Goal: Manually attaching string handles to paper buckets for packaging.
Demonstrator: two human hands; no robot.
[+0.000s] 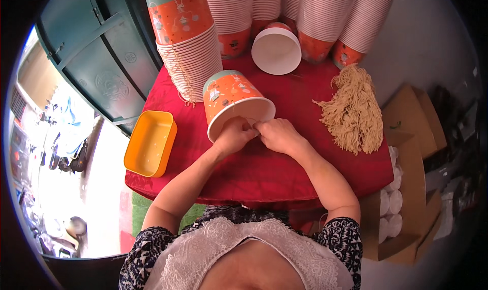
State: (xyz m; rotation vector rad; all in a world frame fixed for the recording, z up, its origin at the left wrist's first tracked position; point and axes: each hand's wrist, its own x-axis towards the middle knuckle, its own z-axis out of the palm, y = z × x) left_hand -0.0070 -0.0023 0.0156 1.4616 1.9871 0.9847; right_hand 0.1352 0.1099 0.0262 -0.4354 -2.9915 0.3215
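Note:
An orange paper bucket (233, 92) with a green-grey base band lies tilted on the table, its white mouth turned toward me. My left hand (235, 136) reaches into the lower part of that mouth, fingers closed in a pinch. Against it, at the rim, my right hand (278, 136) is also closed, fingertips meeting those of the left. What they pinch is too small to make out. A thin strand crosses the bucket's rim above the hands. To the right lies a bundle of tan strings (352, 109).
A tall stack of nested buckets (190, 61), strings hanging down it, stands behind at left. More wrapped stacks (325, 15) and a loose bucket (276, 51) line the back. A yellow tray (151, 143) sits at the left edge of the red tablecloth (300, 173). Cardboard boxes (406, 188) stand at right.

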